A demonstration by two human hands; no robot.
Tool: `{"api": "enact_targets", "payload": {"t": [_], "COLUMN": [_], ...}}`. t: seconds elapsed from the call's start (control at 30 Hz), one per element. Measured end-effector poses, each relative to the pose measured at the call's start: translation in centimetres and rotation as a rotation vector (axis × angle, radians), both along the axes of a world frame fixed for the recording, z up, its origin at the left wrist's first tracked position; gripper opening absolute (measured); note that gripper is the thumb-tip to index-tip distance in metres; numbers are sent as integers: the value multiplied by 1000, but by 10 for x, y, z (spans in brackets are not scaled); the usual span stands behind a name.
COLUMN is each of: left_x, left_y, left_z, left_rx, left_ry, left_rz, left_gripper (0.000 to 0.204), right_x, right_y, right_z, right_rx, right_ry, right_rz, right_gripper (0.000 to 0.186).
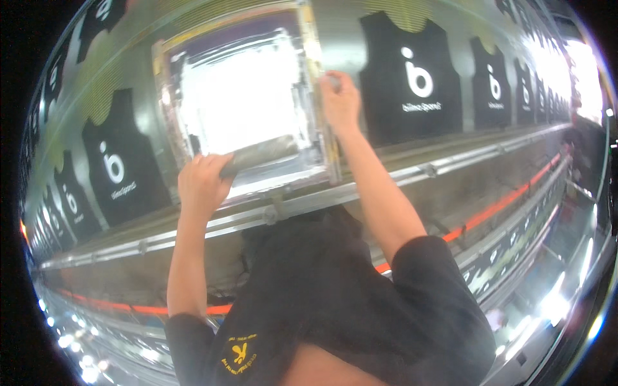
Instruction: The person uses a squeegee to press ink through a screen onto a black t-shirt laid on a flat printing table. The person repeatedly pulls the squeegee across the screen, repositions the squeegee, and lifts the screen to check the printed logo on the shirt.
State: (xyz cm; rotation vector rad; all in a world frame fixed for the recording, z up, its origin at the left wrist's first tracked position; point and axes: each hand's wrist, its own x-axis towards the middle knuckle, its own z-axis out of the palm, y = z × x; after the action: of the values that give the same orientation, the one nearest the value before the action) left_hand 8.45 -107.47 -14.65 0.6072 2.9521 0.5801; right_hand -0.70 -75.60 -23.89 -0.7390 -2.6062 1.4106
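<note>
A rectangular screen printing frame (311, 48) lies on the long table in front of me, its mesh covered by a bright white patch of ink (238, 90). My left hand (203, 180) is closed around the end of a grey squeegee (265, 154), which slants across the lower part of the mesh. My right hand (341, 101) grips the frame's right side with bent fingers. Between the right-hand fingers and the frame the contact is partly blurred. What lies beneath the frame is hidden.
Black sleeveless shirt panels with white prints, one on the right (412, 80) and one on the left (119, 157), lie along the table in a row with several more. A metal rail (412, 174) follows the near edge. Behind me an orange-red strip (496, 206) borders another row.
</note>
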Motion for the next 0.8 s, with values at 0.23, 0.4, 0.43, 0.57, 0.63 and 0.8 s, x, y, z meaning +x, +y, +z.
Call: {"api": "enact_targets", "payload": {"t": [0.23, 0.4, 0.43, 0.57, 0.63, 0.8], "left_x": [-172, -254, -258, -261, -268, -265], "left_y": [15, -6, -5, -4, 1, 2], "left_z": [12, -32, -38, -43, -37, -14], "left_rx": [-121, -80, -85, -194, -243, -21], "left_ry": [-180, -62, -43, -6, 2, 84], "left_rz": [80, 25, 30, 40, 17, 36], "left_gripper": [30, 42, 43, 48, 49, 35], "right_x": [2, -2, -3, -67, -127, -169], "right_y": [11, 6, 9, -8, -37, -88], "right_z": [-12, -1, -1, 26, 56, 74], "right_rx": [-60, -103, -125, 495, 494, 506], "right_ry": [11, -61, -90, 426, 635, 200], "right_rz": [7, 5, -8, 250, 533, 812], "right_gripper": [28, 32, 34, 47, 45, 35]}}
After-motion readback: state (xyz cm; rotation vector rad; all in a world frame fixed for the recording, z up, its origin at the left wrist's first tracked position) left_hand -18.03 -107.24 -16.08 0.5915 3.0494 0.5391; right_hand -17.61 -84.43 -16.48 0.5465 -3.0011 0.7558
